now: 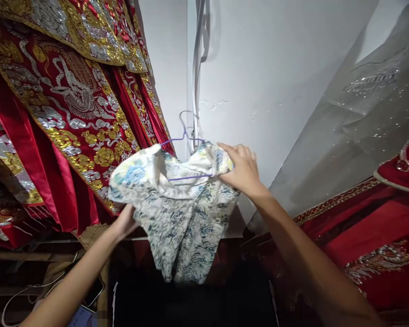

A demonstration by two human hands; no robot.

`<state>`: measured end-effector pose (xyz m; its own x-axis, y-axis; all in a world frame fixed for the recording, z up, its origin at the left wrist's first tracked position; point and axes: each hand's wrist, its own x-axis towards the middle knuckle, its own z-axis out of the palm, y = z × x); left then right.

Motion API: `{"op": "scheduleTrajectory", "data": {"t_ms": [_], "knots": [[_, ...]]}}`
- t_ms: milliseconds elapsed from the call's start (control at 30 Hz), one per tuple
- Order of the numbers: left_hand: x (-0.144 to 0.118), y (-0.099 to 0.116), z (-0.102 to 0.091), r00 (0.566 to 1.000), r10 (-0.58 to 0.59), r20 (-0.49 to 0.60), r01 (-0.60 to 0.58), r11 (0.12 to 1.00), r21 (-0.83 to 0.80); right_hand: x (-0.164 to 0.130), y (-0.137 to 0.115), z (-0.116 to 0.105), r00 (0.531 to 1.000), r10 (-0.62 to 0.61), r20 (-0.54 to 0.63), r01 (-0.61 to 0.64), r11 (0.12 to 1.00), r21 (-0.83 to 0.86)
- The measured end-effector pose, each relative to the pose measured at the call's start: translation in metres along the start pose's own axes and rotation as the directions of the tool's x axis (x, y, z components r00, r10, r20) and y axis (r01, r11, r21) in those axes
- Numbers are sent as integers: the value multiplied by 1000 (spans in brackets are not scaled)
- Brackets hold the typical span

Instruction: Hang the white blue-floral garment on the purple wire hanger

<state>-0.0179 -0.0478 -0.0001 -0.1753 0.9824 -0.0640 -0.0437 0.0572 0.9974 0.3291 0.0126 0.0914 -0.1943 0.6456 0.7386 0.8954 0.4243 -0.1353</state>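
Observation:
A white garment with a blue, green and yellow floral print [187,222] hangs in front of me on a thin purple hanger [185,134]. The hanger's hook points up toward the wall, and its lower bar crosses the open neckline. My right hand [240,168] grips the garment's right shoulder, thumb on top and fingers curled around the fabric. Under the left sleeve is my left hand [127,222], partly covered by the cloth. Its fingers are hidden, so their hold cannot be made out.
Red costumes with gold and silver sequin embroidery [85,104] hang at the left. A white strap [197,59] runs down the pale wall [252,68]. Sheer beaded fabric [371,104] and red beaded garments [368,231] are at the right. A white cable [20,290] lies lower left.

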Motion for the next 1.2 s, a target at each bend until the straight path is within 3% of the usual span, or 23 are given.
{"op": "scheduleTrajectory", "data": {"t_ms": [33,133,267,467,767,1000,1100,1200], "knots": [[-4,-16,-3,996,-22,81,29,996,-82,-4,4,-4,999,35,-17,-35,999,-35],[-14,-56,-1,966,-20,258,54,990,-127,-29,12,-7,991,130,-32,-133,986,-105],[-23,-80,23,955,102,280,-115,993,30,-57,7,-7,976,215,36,-210,970,-123],[-30,-83,54,981,103,166,-85,990,-112,-38,0,-18,987,159,-4,-158,977,-145],[-43,-85,67,988,3,153,38,965,-260,-36,-5,-27,978,184,-102,-193,978,-85],[-51,-97,70,978,-209,-25,170,857,-487,-7,-14,-5,1000,14,25,-16,998,60],[-55,-96,70,988,-150,-27,124,890,-439,4,-2,2,998,55,20,-56,997,48],[-58,-94,70,997,-82,-9,73,928,-366,-4,7,-3,992,123,0,-123,992,30]]}}
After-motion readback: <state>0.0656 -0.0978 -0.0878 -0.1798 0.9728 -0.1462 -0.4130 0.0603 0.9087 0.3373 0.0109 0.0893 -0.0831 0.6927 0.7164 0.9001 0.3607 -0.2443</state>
